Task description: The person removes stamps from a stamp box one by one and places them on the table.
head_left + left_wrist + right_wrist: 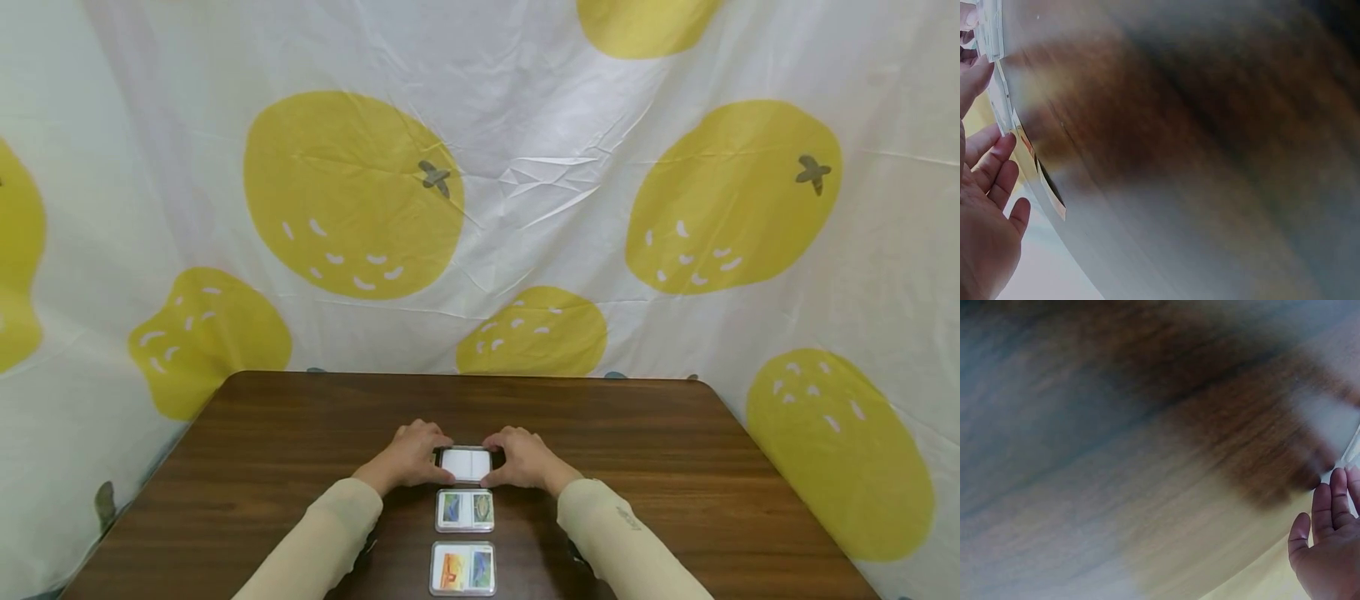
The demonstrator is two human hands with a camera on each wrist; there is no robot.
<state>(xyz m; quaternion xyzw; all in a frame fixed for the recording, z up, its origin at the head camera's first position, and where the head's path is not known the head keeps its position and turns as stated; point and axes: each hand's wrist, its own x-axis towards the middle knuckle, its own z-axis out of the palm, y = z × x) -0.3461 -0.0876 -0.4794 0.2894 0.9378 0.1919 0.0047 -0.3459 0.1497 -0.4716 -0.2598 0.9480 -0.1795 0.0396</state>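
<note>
My left hand (412, 456) and right hand (525, 458) hold a clear case (467, 464) with two white panels between them, thumbs at its near corners and fingers at its far ones. In the left wrist view, the left hand (988, 231) has its thumb and fingertips at the edge of the case (1001, 103), its other fingers spread. The right wrist view shows the right hand (1329, 544) at the lower right, fingertips beside a clear edge. Nearer me lies a second clear case (465, 511) with two blue and green pictures.
A third clear case (462, 569), showing an orange picture and a blue one, lies closest to me in the same column. Thin flat pieces (1052, 195) appear beyond the left fingertips in the left wrist view. The brown wooden table (300, 417) ends at a fruit-printed curtain (540, 208).
</note>
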